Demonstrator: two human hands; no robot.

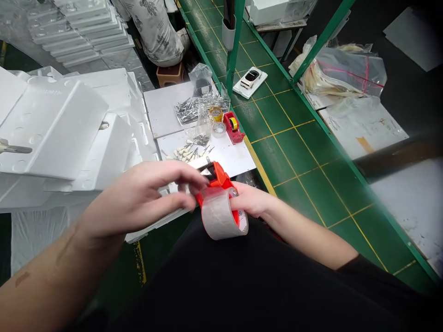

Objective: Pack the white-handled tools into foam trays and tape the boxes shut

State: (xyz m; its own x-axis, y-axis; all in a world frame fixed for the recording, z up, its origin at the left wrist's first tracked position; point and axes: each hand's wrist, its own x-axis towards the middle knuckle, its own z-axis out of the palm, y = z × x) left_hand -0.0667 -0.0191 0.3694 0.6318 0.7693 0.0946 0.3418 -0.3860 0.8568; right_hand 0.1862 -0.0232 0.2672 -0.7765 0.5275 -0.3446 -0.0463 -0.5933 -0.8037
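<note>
The left hand (pixel 152 196) was half open, its thumb apart from the curled fingers, close beside the orange-red plastic tape dispenser (pixel 221 175); blur hid whether any fingertip touched it. The right hand (pixel 252 199) gripped that dispenser from behind, in front of the black shirt (pixel 221 276), with a digit reaching into the core of the wide, translucent whitish tape roll (pixel 218 216).

Handling it well likely called for a firm right grip that left the roll free to turn, and for left fingertips kept clear of the dark serrated cutting edge (pixel 206 167). The tape's loose end could not be made out, so finding it by feel, without creasing it, seemed wise.

Just beyond, the white tabletop (pixel 238 161) held small off-white pieces with metal pins (pixel 187 151), which a careless sweep could have scattered. White foam trays (pixel 72 124) crowded the left side, so elbow room there called for care.
</note>
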